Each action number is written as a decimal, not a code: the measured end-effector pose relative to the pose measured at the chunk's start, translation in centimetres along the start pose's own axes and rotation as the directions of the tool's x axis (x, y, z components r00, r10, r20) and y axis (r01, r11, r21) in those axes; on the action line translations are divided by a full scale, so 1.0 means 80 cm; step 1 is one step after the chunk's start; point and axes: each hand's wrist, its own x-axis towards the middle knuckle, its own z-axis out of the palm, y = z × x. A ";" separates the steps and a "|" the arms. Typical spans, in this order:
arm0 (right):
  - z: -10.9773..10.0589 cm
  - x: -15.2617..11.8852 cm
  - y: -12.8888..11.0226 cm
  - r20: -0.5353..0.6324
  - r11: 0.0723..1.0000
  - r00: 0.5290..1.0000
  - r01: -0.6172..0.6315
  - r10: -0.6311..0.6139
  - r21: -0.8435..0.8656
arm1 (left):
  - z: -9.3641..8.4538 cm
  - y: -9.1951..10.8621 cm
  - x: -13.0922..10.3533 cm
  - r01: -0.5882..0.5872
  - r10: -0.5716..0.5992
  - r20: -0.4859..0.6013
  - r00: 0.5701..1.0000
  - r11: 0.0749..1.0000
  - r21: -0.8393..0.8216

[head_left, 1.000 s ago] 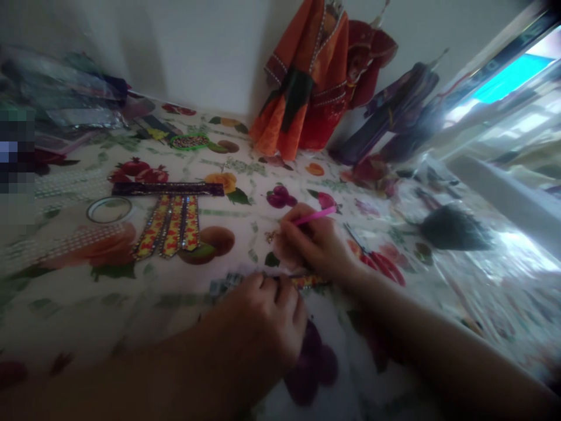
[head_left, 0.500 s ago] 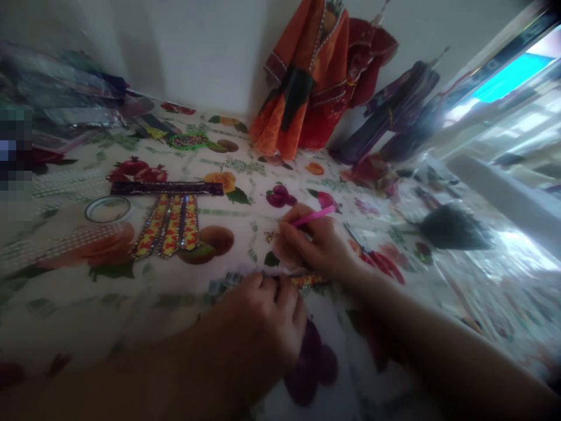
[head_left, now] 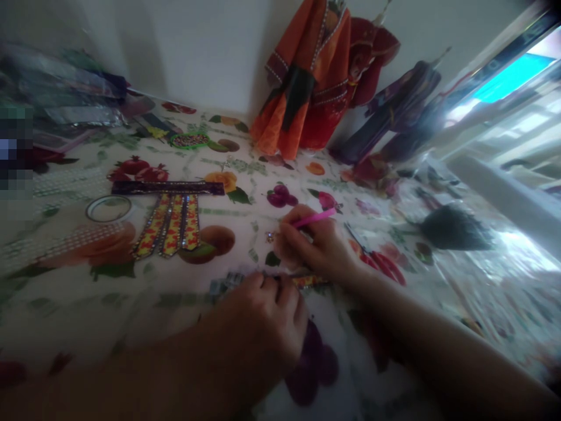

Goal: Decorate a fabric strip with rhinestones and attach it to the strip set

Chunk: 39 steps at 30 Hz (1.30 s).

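Note:
My right hand (head_left: 322,242) is closed on a pink stick (head_left: 313,218), its fingertips beside a small pile of beads (head_left: 269,237) on the flowered cloth. Below it, my left hand (head_left: 272,310) is closed on a yellow and red patterned strip (head_left: 310,281), whose right part shows between the hands. The left fingertips are partly hidden. To the left lies a dark purple band (head_left: 169,187) with three yellow and red strips (head_left: 176,225) pointing down from it. A roll of tape (head_left: 108,209) is beside them.
Red-handled scissors (head_left: 381,266) lie right of my right hand. Farther back are a green dish of beads (head_left: 189,140) and small orange garments (head_left: 302,88) against the wall. Plastic packets (head_left: 65,88) are at the back left, a dark pointed bundle (head_left: 456,227) at the right.
Both hands keep nearly the same place and hold. The pink stick's tip has dipped very slightly, and the small beads beside the right fingertips look a little different.

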 end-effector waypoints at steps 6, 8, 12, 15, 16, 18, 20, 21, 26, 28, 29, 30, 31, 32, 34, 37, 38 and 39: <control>0.000 -0.005 -0.007 0.045 0.995 0.999 -0.019 0.014 0.102 | 0.001 0.001 0.000 0.014 -0.014 -0.014 1.000 1.000 0.025; -0.002 -0.008 -0.012 0.071 0.997 0.997 -0.007 0.001 0.081 | 0.000 0.002 0.001 0.006 -0.006 -0.016 1.000 1.000 0.020; -0.009 -0.011 -0.022 0.115 0.998 0.992 0.051 -0.055 0.042 | -0.002 0.005 0.001 0.015 -0.014 -0.010 1.000 0.998 0.065; -0.018 -0.013 -0.028 0.196 0.992 0.974 0.097 -0.110 0.075 | -0.004 0.007 -0.001 -0.018 0.017 0.011 1.000 0.991 0.130; -0.021 -0.015 -0.029 0.221 0.990 0.966 0.115 -0.131 0.084 | -0.005 0.008 -0.002 -0.040 0.039 0.011 0.999 0.989 0.142; -0.025 -0.021 -0.030 0.249 0.986 0.956 0.140 -0.158 0.089 | -0.008 0.008 -0.002 -0.083 0.084 0.003 0.996 0.985 0.152; -0.026 -0.028 -0.030 0.252 0.985 0.953 0.152 -0.169 0.086 | -0.011 0.007 -0.002 -0.107 0.110 -0.006 0.994 0.983 0.152; -0.025 -0.031 -0.029 0.253 0.985 0.953 0.150 -0.166 0.082 | -0.012 0.006 -0.001 -0.116 0.118 -0.003 0.993 0.982 0.149; -0.020 -0.043 -0.023 0.232 0.988 0.961 0.142 -0.153 0.063 | -0.015 0.003 0.001 -0.130 0.127 0.034 0.991 0.983 0.132; -0.018 -0.043 -0.021 0.227 0.987 0.961 0.149 -0.159 0.057 | -0.015 0.003 0.001 -0.134 0.129 0.041 0.991 0.981 0.139; -0.018 -0.043 -0.020 0.230 0.987 0.960 0.151 -0.159 0.052 | -0.015 0.003 0.001 -0.137 0.132 0.044 0.990 0.980 0.142; -0.017 -0.043 -0.020 0.229 0.987 0.960 0.155 -0.163 0.049 | -0.014 0.003 0.001 -0.142 0.136 0.049 0.989 0.979 0.144; -0.017 -0.043 -0.019 0.228 0.986 0.959 0.160 -0.167 0.049 | -0.014 0.003 0.000 -0.144 0.137 0.053 0.989 0.979 0.143; -0.017 -0.043 -0.020 0.231 0.985 0.958 0.164 -0.170 0.046 | -0.015 0.003 0.000 -0.141 0.135 0.053 0.989 0.980 0.141; -0.016 -0.043 -0.020 0.240 0.986 0.956 0.164 -0.167 0.035 | -0.016 0.003 0.000 -0.129 0.125 0.039 0.991 0.983 0.130; -0.014 -0.045 -0.022 0.236 0.987 0.958 0.162 -0.161 0.015 | -0.018 0.001 0.000 -0.130 0.128 0.024 0.991 0.984 0.120; -0.014 -0.045 -0.022 0.229 0.986 0.960 0.164 -0.162 0.011 | -0.018 0.001 0.000 -0.133 0.130 0.027 0.991 0.984 0.120; -0.014 -0.045 -0.022 0.223 0.986 0.961 0.168 -0.166 0.010 | -0.018 0.001 0.000 -0.134 0.131 0.033 0.991 0.984 0.119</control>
